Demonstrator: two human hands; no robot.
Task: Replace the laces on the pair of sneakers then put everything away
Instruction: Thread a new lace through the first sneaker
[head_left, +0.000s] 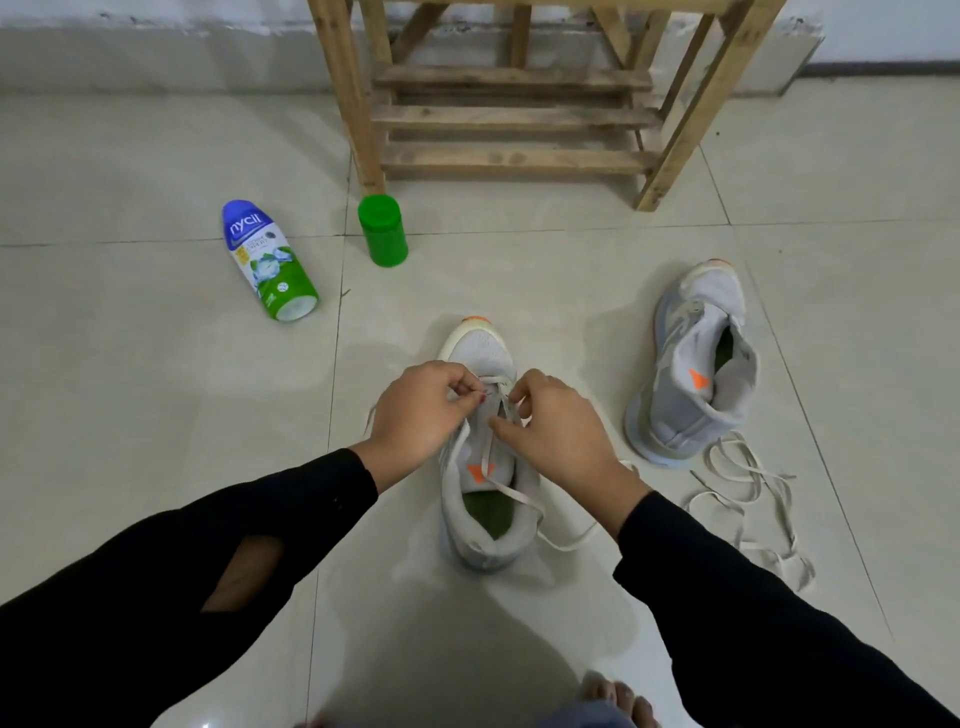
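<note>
1. left hand (415, 410) and right hand (558, 431) each pinch the grey lace (565, 546) at the front eyelets of the near sneaker (485, 540), mid floor (156, 389).
2. second sneaker (696, 374) stands to its right, loose lace (748, 499) touching its heel.

Both our arms reach forward and down, converging so that our hands sit close together, knuckles up. Our left hand (415, 410) is curled, its fingertips (470, 387) bunched and pinching the lace (488, 462). Our right hand (561, 431) mirrors it just beside, fingers bent inward and the thumb (498, 426) pointing toward the left hand, nipping another stretch of that lace. The two sets of fingertips nearly meet. Both wrists are bare; black sleeves cover our forearms, and the left sleeve (208, 561) has a slit showing skin. Our right sleeve (753, 597) runs off the lower corner.
</note>
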